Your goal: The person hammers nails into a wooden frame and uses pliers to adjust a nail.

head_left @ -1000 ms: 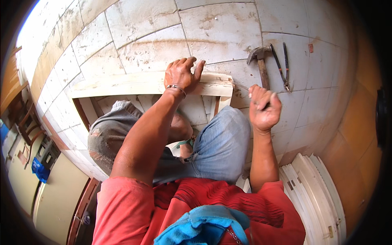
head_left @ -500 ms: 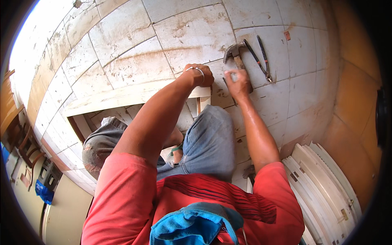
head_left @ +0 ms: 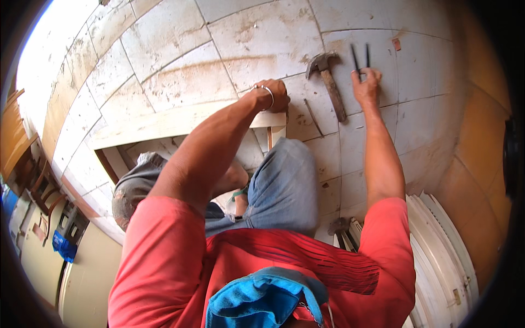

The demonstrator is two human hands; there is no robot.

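Floor: we look down on pale square tiles (head_left: 257,33), scuffed and smeared with brownish dust, dark joints between them. We take the hammer (head_left: 328,82) as our landmark; it lies flat on the tiles, metal head away from us, wooden handle pointing back toward us.

Pliers (head_left: 359,57): dark, thin-handled, just right of the hammer's head, lying on the same tile row. Our right hand (head_left: 366,87) rests on their near ends, fingers curled over them; whether it grips them or only touches we cannot tell.

White wooden frame (head_left: 180,123): left of the hammer, a long painted board running leftward with side pieces coming toward us. Our left hand (head_left: 276,95), a metal bangle at the wrist, is closed down on the frame's right corner, just left of the hammer handle.

A loose nail or thin rod (head_left: 313,116): on the tile just left of the hammer's handle end.

White moulded panel (head_left: 437,257): well on our side of the hammer and to its right, at the floor's edge beside an ochre wall (head_left: 476,158).

Our bent knee in grey-blue trousers (head_left: 284,186): near side of the hammer.
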